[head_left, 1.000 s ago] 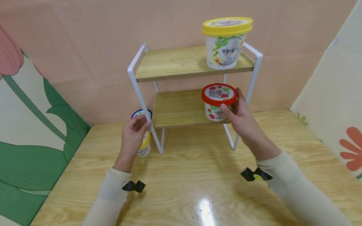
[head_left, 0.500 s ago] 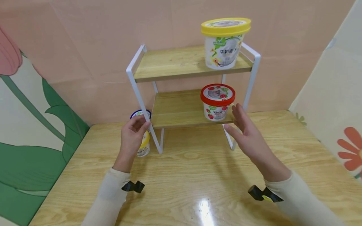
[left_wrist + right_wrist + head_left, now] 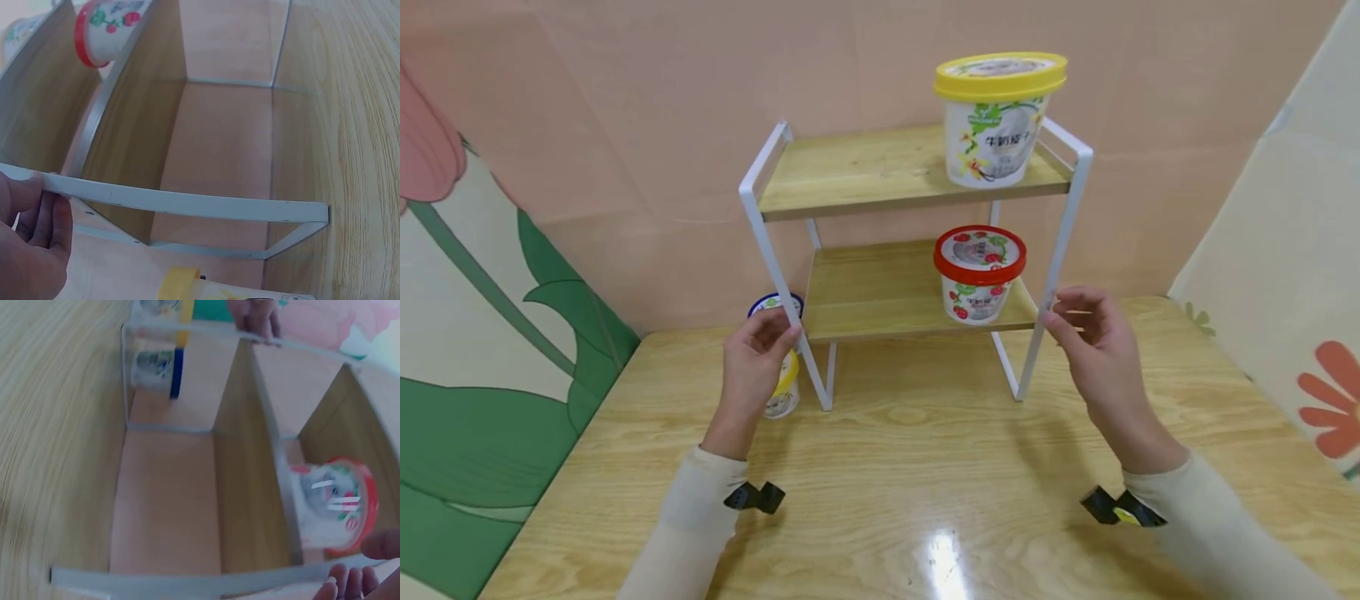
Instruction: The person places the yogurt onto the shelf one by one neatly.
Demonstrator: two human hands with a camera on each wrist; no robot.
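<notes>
A two-tier shelf rack (image 3: 857, 179) with wooden boards and white metal legs stands on the table. My left hand (image 3: 751, 367) pinches its left front leg at lower-board height, thumb and fingertips either side of the bar. At the right front leg, my right hand (image 3: 1105, 358) has thumb and curled fingers on opposite sides of the bar. On the lower board, toward the right, sits a red-lidded ice cream tub (image 3: 976, 302). A larger yellow-lidded tub (image 3: 992, 142) stands upright above it on the top board's right end.
Left of the rack, partly hidden behind my left hand, are a blue-lidded tub (image 3: 775, 302) and a small yellow-lidded tub (image 3: 784, 402). The wooden table (image 3: 880, 467) meets a pink backdrop (image 3: 662, 150) behind the rack.
My right hand has let go of the red-lidded tub on the lower board and moved right to the rack's right front leg. My left hand has stayed on the left leg.
</notes>
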